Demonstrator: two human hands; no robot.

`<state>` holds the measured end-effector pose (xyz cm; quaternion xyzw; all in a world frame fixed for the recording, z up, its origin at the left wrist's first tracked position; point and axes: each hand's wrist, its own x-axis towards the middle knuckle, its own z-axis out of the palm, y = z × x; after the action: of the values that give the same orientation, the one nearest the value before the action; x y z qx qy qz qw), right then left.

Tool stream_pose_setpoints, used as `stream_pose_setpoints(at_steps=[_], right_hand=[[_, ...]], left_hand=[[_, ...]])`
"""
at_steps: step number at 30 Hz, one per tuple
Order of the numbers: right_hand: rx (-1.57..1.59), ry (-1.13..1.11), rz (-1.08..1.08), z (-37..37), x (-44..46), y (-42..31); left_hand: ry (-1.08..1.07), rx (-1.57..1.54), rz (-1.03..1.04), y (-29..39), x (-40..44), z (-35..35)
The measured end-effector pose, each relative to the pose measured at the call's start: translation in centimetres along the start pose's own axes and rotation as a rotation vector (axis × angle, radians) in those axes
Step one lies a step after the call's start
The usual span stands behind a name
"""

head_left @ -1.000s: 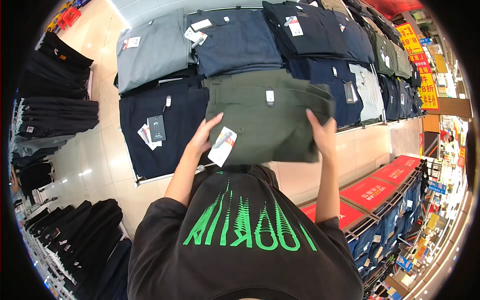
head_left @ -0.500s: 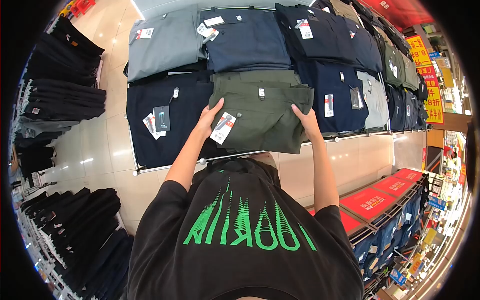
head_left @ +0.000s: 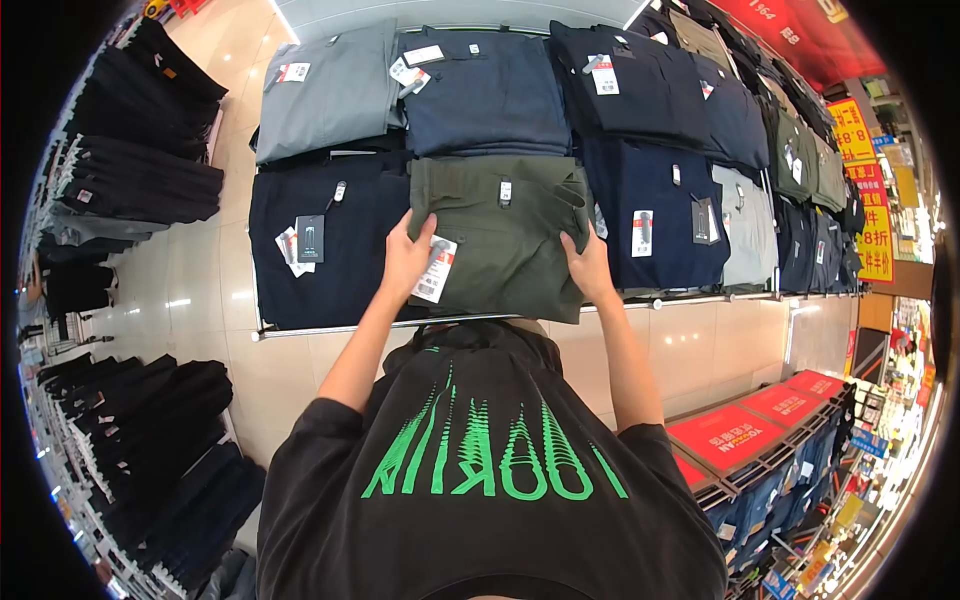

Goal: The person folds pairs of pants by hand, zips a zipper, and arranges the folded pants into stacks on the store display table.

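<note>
Folded olive-green trousers [head_left: 495, 245] lie on the front row of the display, between navy stacks. My left hand [head_left: 408, 255] grips their left edge, thumb on top beside a red-and-white price tag [head_left: 436, 272]; its fingers are hidden under the cloth. On the opposite edge my right hand [head_left: 588, 262] pinches the fabric, thumb over and fingers mostly out of sight. A small white size label shows near the waistband. Dark navy trousers [head_left: 350, 240] with hanging tags lie to the left, and another navy pair [head_left: 640, 205] lies to the right.
Behind are grey trousers [head_left: 325, 95] and dark blue stacks [head_left: 487, 100]. A metal rail [head_left: 340, 331] runs along the display's front edge. Racks of black trousers [head_left: 150, 430] stand at the left. At the lower right is a rack topped with red signs [head_left: 735, 430].
The olive trousers have moved slightly left and settled flatter onto the stack, with both hands still on their sides. Their far edge now covers the olive cloth that showed behind.
</note>
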<state>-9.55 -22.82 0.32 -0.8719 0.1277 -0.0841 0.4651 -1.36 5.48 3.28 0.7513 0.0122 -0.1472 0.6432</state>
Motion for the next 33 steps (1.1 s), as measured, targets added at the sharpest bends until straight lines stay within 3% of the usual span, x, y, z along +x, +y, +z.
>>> stream_pose_setpoints(at_steps=[2, 3, 5, 6, 7, 8, 9, 16, 19, 23, 26, 30, 33], right_hand=[[0.055, 0.093, 0.035, 0.0, -0.4, -1.9], [0.1, 0.12, 0.075, 0.3, -0.5, -2.2], [0.286, 0.172, 0.034, 0.7, -0.4, -3.4], [0.352, 0.08, 0.066, 0.8, -0.7, -2.7], [0.364, 0.051, -0.058, 1.1, -1.4, -1.3], [0.376, 0.021, -0.181, 1.5, -2.0, 0.5], [0.629, -0.075, 0.006, 1.4, -2.1, 1.0], [0.745, -0.058, 0.091, -0.7, -0.2, 3.0], [0.917, -0.023, 0.137, -2.3, 0.4, 1.0], [0.836, 0.002, 0.237, -3.2, 1.2, 0.5], [0.781, -0.075, 0.234, -3.4, 1.0, 1.0], [0.748, -0.091, 0.239, -3.7, 0.6, 0.0], [0.747, -0.124, 0.262, -3.7, 0.6, -0.6]], left_hand=[[0.176, 0.138, 0.07, 0.2, -1.9, 3.1], [-0.001, 0.199, -0.052, 4.6, -3.8, 4.3], [-0.085, 0.193, 0.243, 4.8, -6.4, 8.9], [-0.166, 0.257, 0.434, 5.0, -7.2, 10.9], [-0.269, 0.41, 0.458, 4.9, -7.7, 12.8], [-0.219, 0.53, 0.472, 5.1, -8.3, 14.7], [-0.214, 0.594, 0.491, 5.4, -8.3, 15.4], [-0.21, 0.789, 0.56, 5.2, -6.1, 18.2], [-0.105, 0.524, 0.426, 6.2, -6.2, 18.6], [0.045, 0.458, 0.366, 5.5, -5.3, 16.4], [0.13, 0.571, 0.117, 4.1, -4.0, 14.5], [0.371, 0.503, 0.081, 3.1, -3.2, 12.1], [0.352, 0.369, -0.062, 2.7, -3.0, 10.1]])
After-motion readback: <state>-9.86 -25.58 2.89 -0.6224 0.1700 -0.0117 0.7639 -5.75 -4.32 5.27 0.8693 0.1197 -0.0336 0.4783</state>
